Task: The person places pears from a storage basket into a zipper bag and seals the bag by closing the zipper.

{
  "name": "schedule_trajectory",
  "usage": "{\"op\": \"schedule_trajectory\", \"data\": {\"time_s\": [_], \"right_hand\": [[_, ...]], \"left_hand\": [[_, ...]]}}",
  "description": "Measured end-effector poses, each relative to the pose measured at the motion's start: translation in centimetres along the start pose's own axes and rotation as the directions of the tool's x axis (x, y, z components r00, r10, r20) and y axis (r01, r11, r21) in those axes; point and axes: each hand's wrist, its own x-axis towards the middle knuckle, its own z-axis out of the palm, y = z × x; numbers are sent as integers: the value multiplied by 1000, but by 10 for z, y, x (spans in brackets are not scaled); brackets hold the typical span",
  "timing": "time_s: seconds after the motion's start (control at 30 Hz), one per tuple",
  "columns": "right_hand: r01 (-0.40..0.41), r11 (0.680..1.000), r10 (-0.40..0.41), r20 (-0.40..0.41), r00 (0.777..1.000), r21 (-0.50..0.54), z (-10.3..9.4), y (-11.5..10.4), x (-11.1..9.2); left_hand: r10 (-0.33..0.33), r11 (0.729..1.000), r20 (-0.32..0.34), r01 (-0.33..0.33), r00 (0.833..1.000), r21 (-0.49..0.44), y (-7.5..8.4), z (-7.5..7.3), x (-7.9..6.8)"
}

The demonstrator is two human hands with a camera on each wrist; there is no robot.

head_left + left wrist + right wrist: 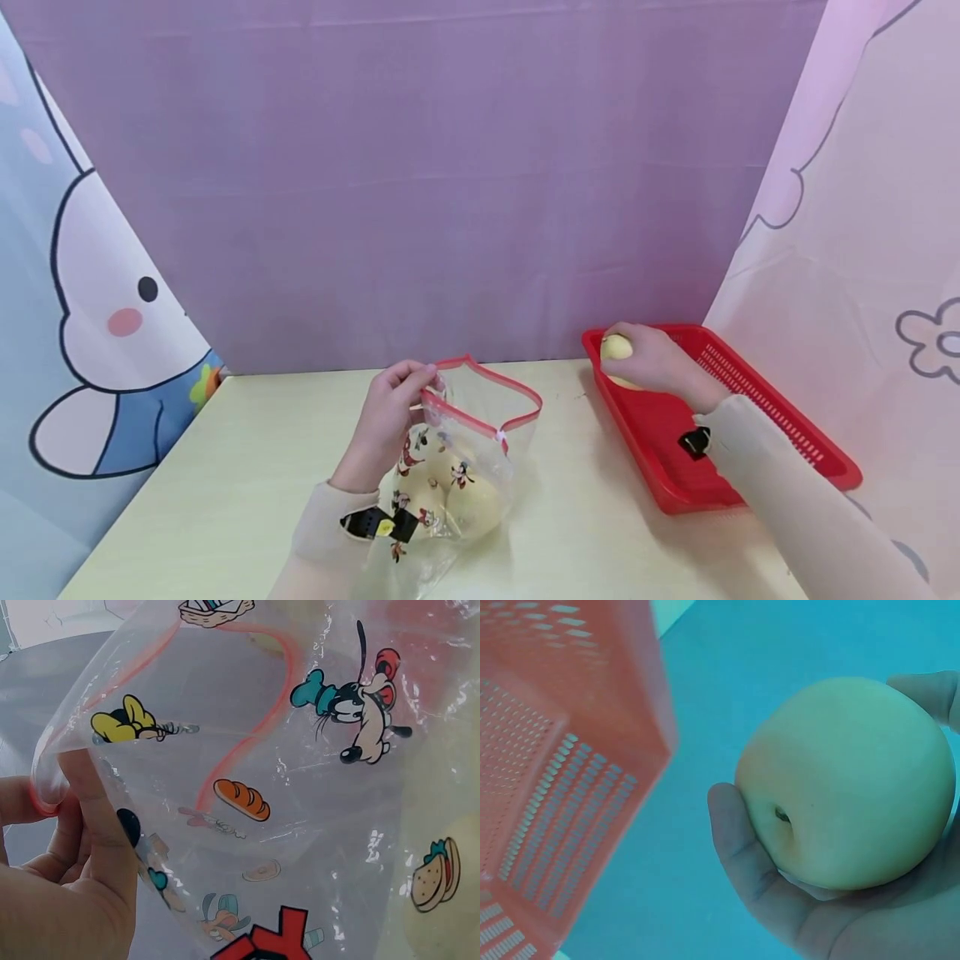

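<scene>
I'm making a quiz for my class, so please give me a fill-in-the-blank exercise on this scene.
The left hand holds the clear bag by its rim, coloured ____.
The right hand holds a fruit coloured pale ____.
In the head view, the basket lies to the bag's ____.
Missing words: red; yellow; right.

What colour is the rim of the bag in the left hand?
The bag's rim is red; it shows best in the head view.
</scene>
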Motion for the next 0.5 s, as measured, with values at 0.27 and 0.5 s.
{"op": "schedule_trajectory", "data": {"time_s": [0.27,0.5], "right_hand": [[34,999,-33,-32,999,42,-2,-19,-6],[48,995,-44,-40,998,88,1,-38,-7]], "left_hand": [[7,1000,-1,-7,1000,8,1,0,0],[5,1000,-2,-5,1000,10,2,0,-1]]}}
